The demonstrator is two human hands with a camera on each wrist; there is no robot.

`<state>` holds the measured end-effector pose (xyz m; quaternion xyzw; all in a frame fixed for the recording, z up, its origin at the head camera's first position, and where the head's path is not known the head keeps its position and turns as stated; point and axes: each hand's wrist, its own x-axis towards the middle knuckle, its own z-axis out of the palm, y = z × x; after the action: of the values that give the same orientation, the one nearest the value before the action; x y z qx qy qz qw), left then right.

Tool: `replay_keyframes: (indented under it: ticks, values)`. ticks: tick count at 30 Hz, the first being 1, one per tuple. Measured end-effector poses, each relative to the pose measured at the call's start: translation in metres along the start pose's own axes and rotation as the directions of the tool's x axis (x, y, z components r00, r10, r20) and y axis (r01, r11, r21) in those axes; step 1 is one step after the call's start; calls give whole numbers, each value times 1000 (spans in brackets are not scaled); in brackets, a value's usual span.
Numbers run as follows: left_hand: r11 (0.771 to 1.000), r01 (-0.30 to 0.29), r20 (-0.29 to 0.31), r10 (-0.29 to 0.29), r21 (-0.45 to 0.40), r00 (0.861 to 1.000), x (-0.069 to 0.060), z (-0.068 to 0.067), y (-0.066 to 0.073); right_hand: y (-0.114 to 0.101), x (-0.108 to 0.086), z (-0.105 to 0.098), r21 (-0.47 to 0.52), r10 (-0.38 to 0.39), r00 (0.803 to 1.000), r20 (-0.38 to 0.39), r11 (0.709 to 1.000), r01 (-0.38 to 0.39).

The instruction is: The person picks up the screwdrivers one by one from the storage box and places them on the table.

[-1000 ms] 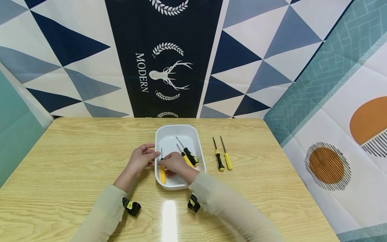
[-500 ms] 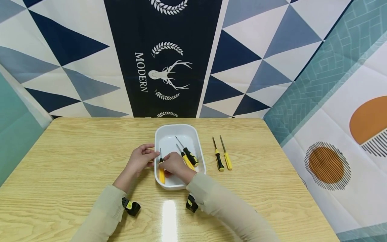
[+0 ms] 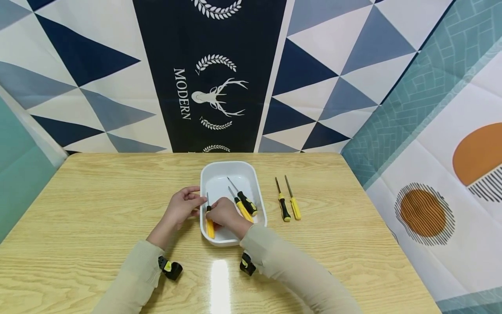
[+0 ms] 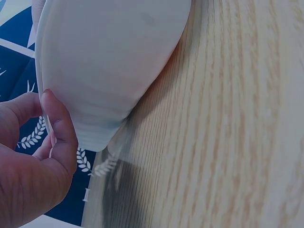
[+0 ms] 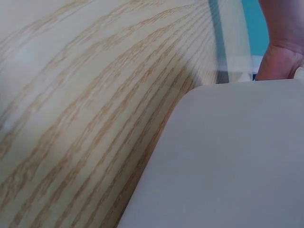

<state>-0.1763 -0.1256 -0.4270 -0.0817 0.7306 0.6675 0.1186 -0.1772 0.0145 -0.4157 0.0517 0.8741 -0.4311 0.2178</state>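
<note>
A white plastic tray [image 3: 235, 169] stands on the table, its side filling much of both wrist views. At its left rim my left hand [image 3: 182, 205] pinches the edge; in the left wrist view the fingers [image 4: 61, 128] curl over that rim. Inside the tray, my right hand [image 3: 227, 214] holds a yellow-handled screwdriver [image 3: 210, 229] along the left wall, shaft pointing away from me; the fingertips are partly hidden. To the right in the tray lie a second yellow-handled screwdriver [image 3: 244, 210] and a black-and-yellow one [image 3: 248, 203], both slanted.
Right of the tray, a black-and-yellow screwdriver [image 3: 284, 207] and an all-yellow-handled screwdriver [image 3: 295, 208] lie side by side on the wooden table [image 3: 117, 196]. A patterned cloth wall [image 3: 219, 43] rises behind the table's far edge.
My right hand and the screwdriver it holds have shifted slightly left, nearer the tray's left wall. The left hand keeps its place at the rim, and the other screwdrivers lie as before.
</note>
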Motion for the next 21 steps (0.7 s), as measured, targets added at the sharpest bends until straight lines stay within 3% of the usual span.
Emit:
replay_keyframes:
  ticks: [8, 15, 21]
  values:
    - [1000, -3, 7, 3, 7, 1000, -1, 1, 0, 0, -2, -2, -6, 30, 999, 19, 1000, -30]
    - [1000, -3, 5, 3, 1, 1000, 0, 0, 0, 5, -6, -6, -13, -15, 1000, 16, 1000, 16]
    - [1000, 4, -8, -4, 16, 1000, 1, 0, -1, 7, -6, -10, 84, -16, 998, 54, 996, 12]
